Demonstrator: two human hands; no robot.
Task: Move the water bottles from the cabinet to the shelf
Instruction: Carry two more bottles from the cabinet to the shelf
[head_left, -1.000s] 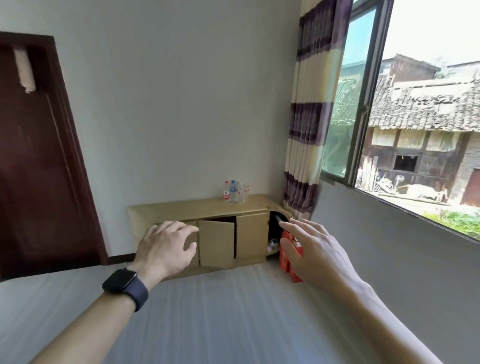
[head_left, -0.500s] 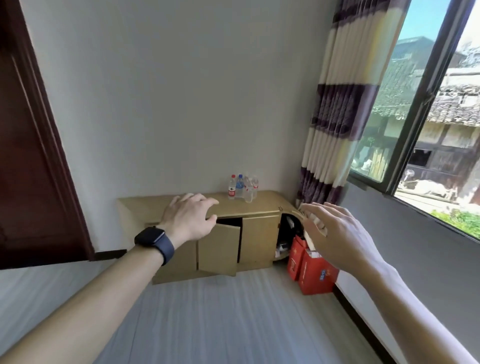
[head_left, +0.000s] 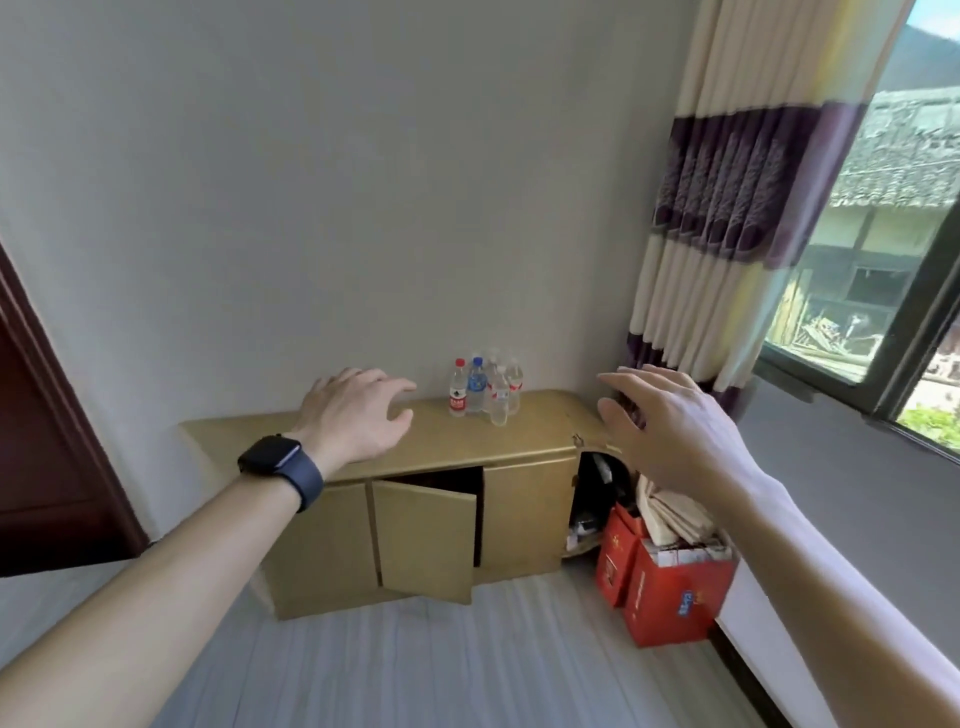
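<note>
A low golden cabinet (head_left: 524, 512) stands against the white wall, its middle door (head_left: 423, 540) hanging ajar and its curved right end open. Several small water bottles (head_left: 485, 387) stand clustered on its top, toward the right. My left hand (head_left: 358, 415), with a dark watch on the wrist, is stretched forward with fingers spread, held in the air left of the bottles. My right hand (head_left: 670, 431) is also open and empty, raised to the right of the bottles in front of the cabinet's right end. Neither hand touches anything.
Red cardboard boxes (head_left: 670, 587) stuffed with papers sit on the floor right of the cabinet. A striped curtain (head_left: 727, 208) hangs by the window at right. A dark wooden door (head_left: 41, 467) is at left. Grey floor lies before the cabinet.
The view has come closer to the cabinet and turned slightly right. Both open hands have risen and reached forward toward the cabinet top.
</note>
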